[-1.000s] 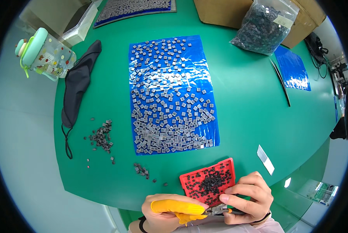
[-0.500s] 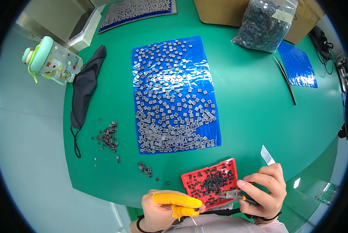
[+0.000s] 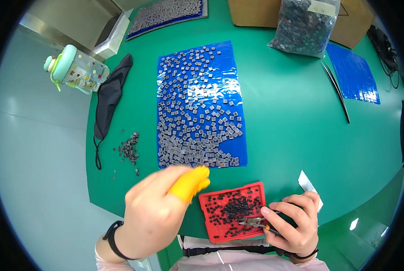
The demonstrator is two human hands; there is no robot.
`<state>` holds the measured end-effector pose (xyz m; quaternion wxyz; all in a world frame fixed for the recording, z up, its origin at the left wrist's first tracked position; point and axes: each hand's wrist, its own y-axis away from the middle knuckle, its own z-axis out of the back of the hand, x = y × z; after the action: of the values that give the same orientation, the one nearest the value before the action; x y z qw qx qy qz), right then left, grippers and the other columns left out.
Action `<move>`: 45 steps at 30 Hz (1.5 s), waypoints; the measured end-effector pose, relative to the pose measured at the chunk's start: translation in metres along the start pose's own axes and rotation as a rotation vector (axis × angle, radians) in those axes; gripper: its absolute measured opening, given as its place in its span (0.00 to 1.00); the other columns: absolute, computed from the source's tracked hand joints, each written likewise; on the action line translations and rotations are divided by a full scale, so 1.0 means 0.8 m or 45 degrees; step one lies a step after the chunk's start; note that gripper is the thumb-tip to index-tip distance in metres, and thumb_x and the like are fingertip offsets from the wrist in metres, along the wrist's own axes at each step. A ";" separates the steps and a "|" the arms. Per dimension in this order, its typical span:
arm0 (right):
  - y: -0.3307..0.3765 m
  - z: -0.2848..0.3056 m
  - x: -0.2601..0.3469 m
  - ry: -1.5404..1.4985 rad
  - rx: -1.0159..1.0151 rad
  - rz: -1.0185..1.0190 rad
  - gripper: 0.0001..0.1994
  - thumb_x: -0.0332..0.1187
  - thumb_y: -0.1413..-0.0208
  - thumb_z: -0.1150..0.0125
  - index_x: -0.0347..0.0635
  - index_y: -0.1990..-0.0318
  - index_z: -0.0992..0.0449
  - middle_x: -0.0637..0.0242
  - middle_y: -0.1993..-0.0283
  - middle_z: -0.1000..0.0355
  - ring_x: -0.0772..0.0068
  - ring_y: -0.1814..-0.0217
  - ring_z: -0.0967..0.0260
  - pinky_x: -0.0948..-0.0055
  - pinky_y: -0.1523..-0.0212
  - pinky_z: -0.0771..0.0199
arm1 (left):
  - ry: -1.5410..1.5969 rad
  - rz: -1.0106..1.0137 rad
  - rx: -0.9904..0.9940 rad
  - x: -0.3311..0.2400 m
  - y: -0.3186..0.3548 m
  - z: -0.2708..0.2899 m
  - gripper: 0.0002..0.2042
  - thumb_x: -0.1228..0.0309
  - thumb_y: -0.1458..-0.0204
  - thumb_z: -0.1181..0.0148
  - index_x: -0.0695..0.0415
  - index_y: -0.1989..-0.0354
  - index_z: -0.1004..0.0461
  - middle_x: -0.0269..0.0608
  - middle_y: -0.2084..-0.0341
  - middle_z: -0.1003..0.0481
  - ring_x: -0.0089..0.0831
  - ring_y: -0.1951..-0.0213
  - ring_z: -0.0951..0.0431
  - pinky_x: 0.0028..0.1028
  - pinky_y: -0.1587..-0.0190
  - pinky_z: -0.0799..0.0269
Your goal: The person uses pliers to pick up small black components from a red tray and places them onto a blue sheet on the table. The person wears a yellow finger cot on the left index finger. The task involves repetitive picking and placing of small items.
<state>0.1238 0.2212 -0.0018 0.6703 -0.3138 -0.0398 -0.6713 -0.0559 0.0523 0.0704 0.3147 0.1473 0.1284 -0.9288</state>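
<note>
We see the left hand (image 3: 154,212) raised off the worktop (image 3: 283,117), blurred, loosely curled with nothing visibly in it, yellow finger cots (image 3: 190,183) on thumb and forefinger, reaching up toward the near edge of the blue sheet (image 3: 235,90) covered in small grey square parts (image 3: 193,122). Right hand (image 3: 294,221) is clenched round small pliers (image 3: 256,221), nose lying over the red tray (image 3: 235,192) just left of that hand. The tray sits between our hands at the worktop's near edge, holding a heap of tiny dark pieces (image 3: 231,211). We judge these pieces very light, hard, easily scattered or dropped, best pinched singly by the sides with the cot-covered fingertips or the plier tips. The tray looks stiff thin plastic, light, take it by the rim. Beyond the left hand: a small loose pile of dark bits (image 3: 129,149), a black face mask (image 3: 111,95), a pastel bottle (image 3: 75,70). Far beyond the right hand: a clear bag of dark parts (image 3: 305,27), long tweezers (image 3: 335,90)
</note>
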 end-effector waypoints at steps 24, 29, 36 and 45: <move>0.013 0.001 -0.010 -0.094 -0.035 0.026 0.25 0.35 0.74 0.33 0.51 0.58 0.18 0.73 0.59 0.26 0.66 0.61 0.34 0.62 0.60 0.41 | -0.200 -0.150 0.076 0.008 -0.036 -0.047 0.06 0.81 0.63 0.40 0.71 0.75 0.26 0.50 0.71 0.27 0.43 0.72 0.24 0.34 0.72 0.27; 0.012 0.000 -0.010 -0.096 -0.025 0.016 0.25 0.34 0.74 0.33 0.51 0.57 0.18 0.72 0.60 0.26 0.66 0.61 0.34 0.61 0.60 0.41 | -0.216 -0.126 0.094 0.007 -0.035 -0.045 0.07 0.81 0.64 0.39 0.71 0.74 0.26 0.50 0.70 0.27 0.42 0.72 0.24 0.34 0.72 0.26; 0.012 0.001 -0.009 -0.096 -0.018 0.011 0.25 0.35 0.73 0.33 0.51 0.57 0.18 0.71 0.59 0.26 0.65 0.61 0.34 0.61 0.60 0.42 | -0.180 -0.159 -0.075 0.003 -0.036 -0.038 0.16 0.86 0.61 0.38 0.63 0.60 0.21 0.44 0.71 0.21 0.39 0.69 0.20 0.30 0.67 0.23; 0.012 0.001 -0.010 -0.103 -0.004 0.010 0.25 0.35 0.73 0.33 0.51 0.57 0.18 0.72 0.59 0.26 0.66 0.61 0.34 0.61 0.60 0.42 | -0.144 -0.199 0.084 0.003 -0.031 -0.037 0.22 0.83 0.63 0.43 0.66 0.53 0.23 0.46 0.66 0.21 0.42 0.60 0.22 0.33 0.60 0.24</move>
<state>0.1323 0.2276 -0.0081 0.6702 -0.3421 -0.0645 -0.6554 -0.0673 0.0799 0.0458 0.2431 0.0944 0.0908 -0.9611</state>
